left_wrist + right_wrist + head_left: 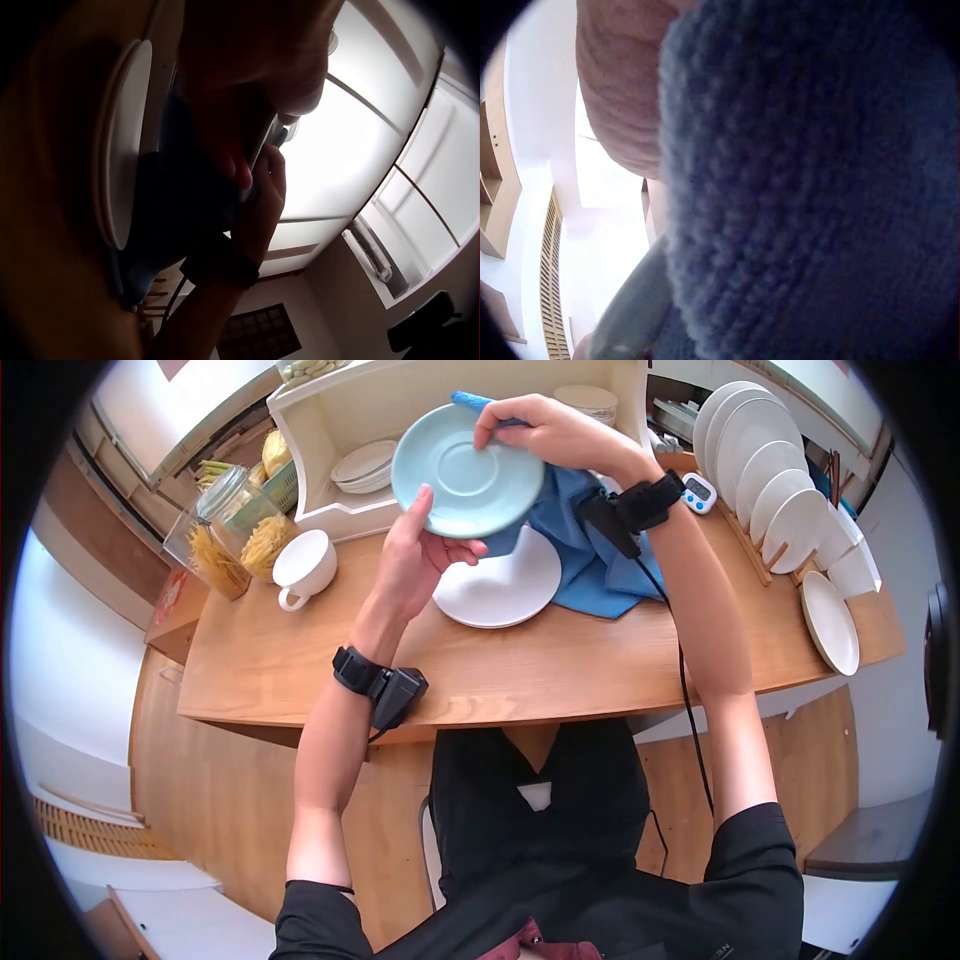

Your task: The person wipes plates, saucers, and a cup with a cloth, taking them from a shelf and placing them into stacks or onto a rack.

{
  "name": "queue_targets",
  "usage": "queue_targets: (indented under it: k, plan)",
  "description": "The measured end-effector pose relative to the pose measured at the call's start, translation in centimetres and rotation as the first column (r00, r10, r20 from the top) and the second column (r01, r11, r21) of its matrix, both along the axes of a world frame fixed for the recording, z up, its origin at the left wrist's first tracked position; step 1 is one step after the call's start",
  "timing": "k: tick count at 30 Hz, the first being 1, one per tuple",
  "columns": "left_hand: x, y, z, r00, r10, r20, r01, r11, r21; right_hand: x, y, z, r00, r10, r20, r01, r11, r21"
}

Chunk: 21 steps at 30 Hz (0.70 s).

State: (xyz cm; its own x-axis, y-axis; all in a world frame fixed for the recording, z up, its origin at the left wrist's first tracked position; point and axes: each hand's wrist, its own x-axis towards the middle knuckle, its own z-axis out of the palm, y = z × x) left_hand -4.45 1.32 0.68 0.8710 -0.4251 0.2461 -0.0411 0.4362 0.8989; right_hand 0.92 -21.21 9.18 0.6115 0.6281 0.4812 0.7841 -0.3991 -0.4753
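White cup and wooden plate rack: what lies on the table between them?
The head view shows stacked white plates and part of the blue cloth there.

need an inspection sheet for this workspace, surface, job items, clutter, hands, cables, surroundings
Surface: wooden table, lit from above.
Job's things: light blue plate held above the table; blue cloth behind it, trailing onto the table.
Clutter: white plates stacked in front; white cup at left; timer at right.
Hands: left hand grips the plate's lower rim; right hand holds its upper right rim.
Cables: black cable along the right arm.
Surroundings: cream shelf behind.
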Motion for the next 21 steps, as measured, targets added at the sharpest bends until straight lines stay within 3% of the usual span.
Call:
queue_targets:
  k: [2, 4, 5, 6, 8, 9, 14, 17, 21]
  plan:
    - [-0.2, -0.1, 0.2, 0.999, -0.026, -0.035, 0.027, 0.999, 0.028, -0.6, -0.7, 0.7, 0.998, 0.029, -0.063, -0.036, 0.994, -0.108]
    - [0.3, 0.2, 0.1, 0.998, -0.032, 0.048, 0.024, 0.988, 0.151, -1.8, -1.0, 1.0, 0.994, 0.002, -0.109, -0.015, 0.993, -0.119]
    - [0.0, -0.2, 0.1, 0.997, 0.062, 0.038, -0.068, 0.985, 0.162, -2.3, -1.1, 1.3, 0.994, 0.009, -0.111, -0.030, 0.982, -0.187]
    - [0.3, 0.5, -0.1, 0.997, 0.064, 0.041, -0.070, 0.984, 0.165, -2.6, -1.0, 1.6, 0.994, 0.016, -0.106, -0.042, 0.967, -0.252]
    - [0.3, 1.4, 0.7, 0.974, -0.228, -0.008, 0.219, 0.923, 0.318, -2.6, -0.7, 1.6, 0.991, 0.077, -0.108, -0.103, 0.960, -0.262]
    - [0.0, 1.0, 0.3, 0.990, -0.137, -0.029, 0.139, 0.951, 0.276, -2.5, -0.8, 1.7, 0.993, 0.073, -0.089, -0.095, 0.954, -0.285]
    - [-0.3, 0.8, 0.2, 0.998, -0.053, -0.026, 0.058, 0.974, 0.221, -1.6, -0.1, 0.7, 0.990, 0.078, -0.119, -0.105, 0.964, -0.243]
    - [0.3, 0.9, 0.2, 1.000, -0.012, 0.002, 0.011, 0.994, 0.111, -0.8, 0.2, 0.4, 0.998, 0.015, 0.054, -0.008, 0.992, -0.129]
    - [1.6, 0.8, -0.6, 0.990, 0.136, 0.049, -0.135, 0.991, -0.016, -0.6, 0.1, 0.1, 0.999, -0.031, -0.030, 0.030, 0.999, -0.031]
